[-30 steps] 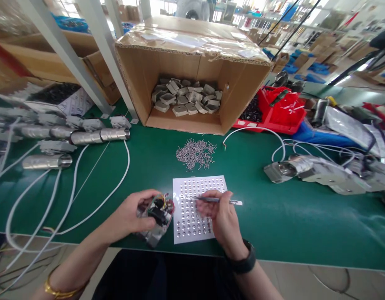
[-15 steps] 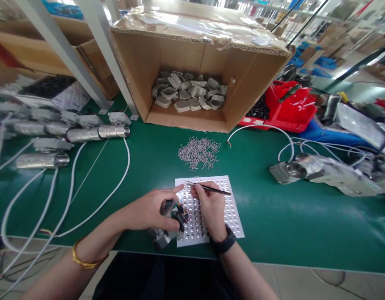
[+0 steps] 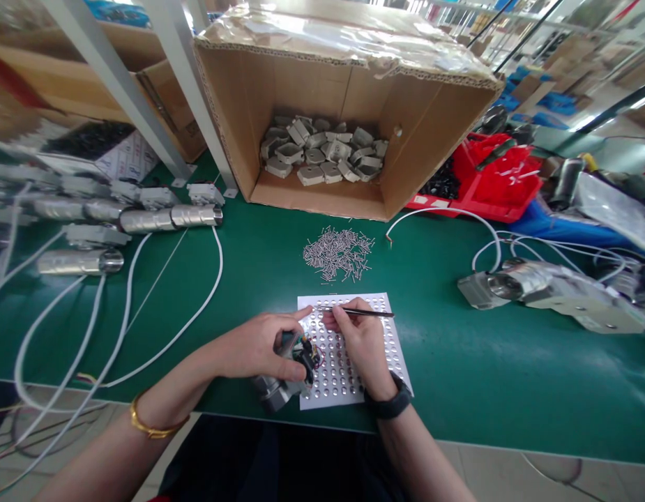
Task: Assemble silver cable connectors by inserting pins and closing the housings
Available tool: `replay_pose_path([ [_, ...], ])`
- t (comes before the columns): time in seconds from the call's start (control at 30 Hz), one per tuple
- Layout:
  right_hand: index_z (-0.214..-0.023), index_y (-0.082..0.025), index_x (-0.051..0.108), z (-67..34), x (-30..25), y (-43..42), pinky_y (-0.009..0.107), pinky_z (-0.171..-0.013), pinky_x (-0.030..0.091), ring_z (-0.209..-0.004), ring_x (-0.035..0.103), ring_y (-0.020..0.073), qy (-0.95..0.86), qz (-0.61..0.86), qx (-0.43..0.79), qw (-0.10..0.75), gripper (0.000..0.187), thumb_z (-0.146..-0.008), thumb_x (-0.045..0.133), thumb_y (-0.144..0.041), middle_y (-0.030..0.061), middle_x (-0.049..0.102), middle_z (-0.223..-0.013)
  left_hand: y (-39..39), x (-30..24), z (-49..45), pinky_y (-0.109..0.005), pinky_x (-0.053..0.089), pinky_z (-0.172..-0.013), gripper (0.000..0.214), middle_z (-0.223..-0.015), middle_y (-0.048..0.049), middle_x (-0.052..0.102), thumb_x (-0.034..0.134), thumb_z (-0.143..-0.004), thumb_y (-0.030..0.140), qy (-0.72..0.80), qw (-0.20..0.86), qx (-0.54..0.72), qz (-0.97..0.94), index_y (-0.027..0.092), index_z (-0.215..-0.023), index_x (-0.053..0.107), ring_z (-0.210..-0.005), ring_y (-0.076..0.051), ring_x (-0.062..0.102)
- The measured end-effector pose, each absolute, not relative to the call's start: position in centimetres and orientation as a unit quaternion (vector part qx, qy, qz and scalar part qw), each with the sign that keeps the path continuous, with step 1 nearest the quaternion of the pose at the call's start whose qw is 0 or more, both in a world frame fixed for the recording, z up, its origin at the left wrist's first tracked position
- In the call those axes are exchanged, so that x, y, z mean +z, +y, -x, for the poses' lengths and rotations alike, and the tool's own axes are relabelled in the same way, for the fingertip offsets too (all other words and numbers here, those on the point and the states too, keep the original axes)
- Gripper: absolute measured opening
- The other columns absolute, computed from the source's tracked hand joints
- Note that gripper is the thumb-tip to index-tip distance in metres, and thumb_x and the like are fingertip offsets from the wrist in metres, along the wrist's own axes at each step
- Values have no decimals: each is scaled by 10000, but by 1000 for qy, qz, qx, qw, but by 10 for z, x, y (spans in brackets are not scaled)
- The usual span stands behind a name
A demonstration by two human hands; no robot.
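Note:
My left hand (image 3: 259,345) is closed around a small grey motor unit with coloured wires (image 3: 293,362), held at the left edge of a white sheet of round stickers (image 3: 377,348); its forefinger reaches onto the sheet's top left corner. My right hand (image 3: 358,341) pinches thin tweezers (image 3: 361,312) lying across the sheet's upper rows, tips pointing left near the left forefinger. A pile of small metal pins (image 3: 339,252) lies just beyond the sheet on the green mat (image 3: 458,376).
An open cardboard box (image 3: 437,132) lying on its side holds several grey plastic parts (image 3: 322,150). Silver cylinders with white cables (image 3: 144,219) lie at the left. More grey units with cables (image 3: 542,289) and a red bin (image 3: 489,185) are at the right.
My left hand brought the motor unit rightwards onto the sheet's left edge. My right hand moved the tweezers up to the sheet's top rows. The view shifted slightly.

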State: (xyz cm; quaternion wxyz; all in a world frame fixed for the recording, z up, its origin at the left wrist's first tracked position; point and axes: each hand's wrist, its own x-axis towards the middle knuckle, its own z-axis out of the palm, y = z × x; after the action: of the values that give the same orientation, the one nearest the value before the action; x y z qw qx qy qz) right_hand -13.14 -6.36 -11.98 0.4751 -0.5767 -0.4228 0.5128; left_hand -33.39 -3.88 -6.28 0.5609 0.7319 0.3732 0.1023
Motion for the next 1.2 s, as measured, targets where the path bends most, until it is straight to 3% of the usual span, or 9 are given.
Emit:
replay_pose_path([
  [0.17,-791,-181,519,129,-118,-61,315,-611,558,-667,669,212,-429,568,525,466,332,-799,637,-492,61,677,-717,-38,-64,335,-301,463,-643,362,-1393,-90,426,709,-684,484,381,553,80,-737,212,-916,648,-747,-181,590],
  [0.33,-781,-180,528,130,-119,-62,310,-591,555,-643,664,209,-432,574,518,465,323,-797,642,-481,56,671,-689,-37,-61,334,-353,474,-760,332,-1312,-97,515,716,-670,456,371,560,98,-734,193,-867,673,-889,-244,607],
  [0.57,-811,-177,552,136,-121,-66,303,-597,549,-652,660,199,-425,590,485,487,270,-819,630,-435,44,658,-709,-36,-60,334,-390,436,-892,363,-1377,-89,446,704,-695,475,362,579,97,-724,201,-930,669,-1150,-295,489],
  [0.63,-814,-177,552,136,-122,-66,307,-617,550,-667,660,199,-419,587,488,491,270,-814,636,-433,46,660,-718,-37,-61,337,-361,460,-842,420,-1343,-95,476,719,-676,469,371,588,101,-712,197,-990,658,-1061,-269,544],
  [0.73,-829,-180,542,136,-124,-66,306,-635,545,-686,662,198,-403,582,496,503,277,-794,662,-428,47,666,-733,-42,-60,345,-298,482,-714,539,-1083,-73,626,750,-654,420,402,594,128,-685,175,-1107,591,-823,-194,608],
  [0.8,-828,-183,526,136,-124,-66,304,-632,546,-678,664,197,-390,574,506,513,288,-780,680,-422,45,671,-723,-45,-60,350,-287,484,-709,592,-973,-40,643,772,-645,384,436,565,188,-675,173,-1146,536,-799,-185,612],
  [0.93,-819,-174,527,130,-117,-66,299,-613,562,-668,675,201,-347,533,554,537,310,-750,719,-409,74,692,-743,-53,-64,348,-346,463,-879,719,-1119,-61,593,858,-553,329,502,458,334,-654,203,-1157,488,-996,-237,582],
  [1.07,-855,-166,580,125,-96,-70,266,-611,570,-725,689,212,-219,457,647,569,338,-683,793,-364,111,707,-815,-58,-79,337,-393,409,-984,715,-1230,-69,528,851,-588,265,506,422,388,-645,246,-1187,461,-1130,-259,517],
  [1.2,-814,-191,596,139,-74,-73,307,-746,559,-828,679,204,-215,368,711,559,220,-756,742,-345,80,705,-854,-62,-91,333,-401,411,-979,723,-1265,-81,492,814,-648,278,502,423,399,-640,253,-1243,404,-1162,-269,489],
])
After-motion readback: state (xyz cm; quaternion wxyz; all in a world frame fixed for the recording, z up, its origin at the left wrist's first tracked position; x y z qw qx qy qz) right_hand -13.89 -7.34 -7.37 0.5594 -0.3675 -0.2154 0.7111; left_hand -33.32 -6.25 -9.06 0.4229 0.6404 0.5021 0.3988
